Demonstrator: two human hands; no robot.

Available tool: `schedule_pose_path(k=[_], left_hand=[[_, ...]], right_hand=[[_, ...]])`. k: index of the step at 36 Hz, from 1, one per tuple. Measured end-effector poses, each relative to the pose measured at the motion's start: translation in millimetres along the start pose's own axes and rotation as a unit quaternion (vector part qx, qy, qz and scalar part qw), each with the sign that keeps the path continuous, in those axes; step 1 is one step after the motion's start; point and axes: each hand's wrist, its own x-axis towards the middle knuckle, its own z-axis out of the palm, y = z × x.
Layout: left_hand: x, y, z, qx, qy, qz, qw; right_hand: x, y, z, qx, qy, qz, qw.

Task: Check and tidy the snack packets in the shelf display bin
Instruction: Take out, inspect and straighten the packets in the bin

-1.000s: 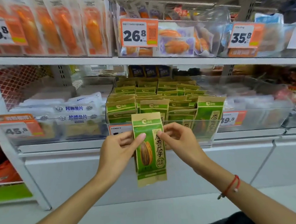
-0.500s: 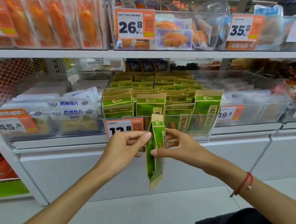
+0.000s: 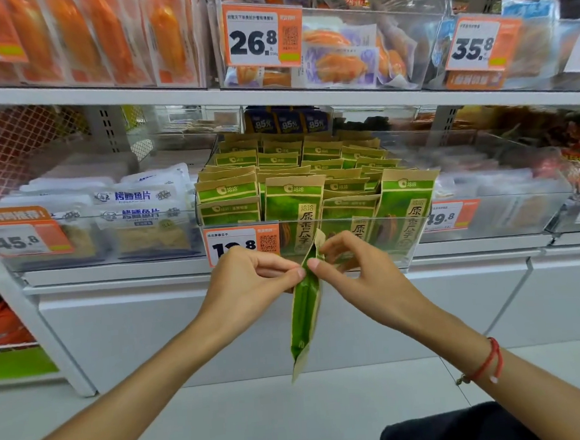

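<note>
Both the left hand [image 3: 251, 281] and right hand [image 3: 357, 277] pinch the green packet [image 3: 303, 308] edge-on before the bin [image 3: 417, 242]; best to turn it gently, checking both faces.

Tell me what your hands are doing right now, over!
Left hand and right hand both pinch one green packet near its top, edge-on. Display bin just behind, full of packets. Nothing in the way.

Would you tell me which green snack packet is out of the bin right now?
The green packet pinched near its top by the left hand and right hand, hanging edge-on below the clear bin; the others stand inside.
</note>
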Motion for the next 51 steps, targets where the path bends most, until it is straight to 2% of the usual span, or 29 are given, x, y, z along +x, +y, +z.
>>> schedule_pose_path(k=[3, 10, 12, 17, 26, 31, 36, 39, 43, 48, 51], left_hand=[[-1, 1, 6, 0.000, -0.019, -0.005, 1.000], [-1, 0, 11, 0.013, -0.032, 0.005, 0.999], [-1, 0, 12, 0.012, -0.031, 0.005, 0.999], [-1, 0, 13, 0.007, 0.008, 0.012, 1.000], [1, -1, 12, 0.011, 0.013, 0.030, 0.999], [0, -2, 12, 0.040, 0.036, 0.045, 0.998], [0, 1, 7, 0.061, 0.099, 0.061, 0.991], [-1, 1, 3, 0.052, 0.121, 0.076, 0.988], [-3, 1, 1, 0.039, 0.132, 0.093, 0.986], [-5, 3, 1, -0.007, 0.112, 0.121, 0.986], [-6, 5, 0, -0.061, 0.094, 0.116, 0.987]], right_hand=[[2, -2, -1, 0.018, 0.048, -0.026, 0.998], [4, 0, -3, 0.016, 0.072, -0.034, 0.997], [4, 1, -3, 0.045, 0.069, -0.024, 0.996], [2, -2, -5, 0.208, 0.040, 0.027, 0.977], [1, -2, -2, 0.297, -0.003, 0.050, 0.954], [2, -5, -3, 0.253, -0.026, 0.041, 0.966], [-2, -6, -2, 0.122, -0.071, -0.021, 0.990], [-5, -6, -4, 0.111, -0.106, -0.029, 0.988], [-6, -4, -6, 0.113, -0.138, 0.003, 0.984], [-3, 1, -11, 0.121, -0.187, 0.094, 0.970], [-3, 1, -12, 0.137, -0.173, 0.095, 0.971]])
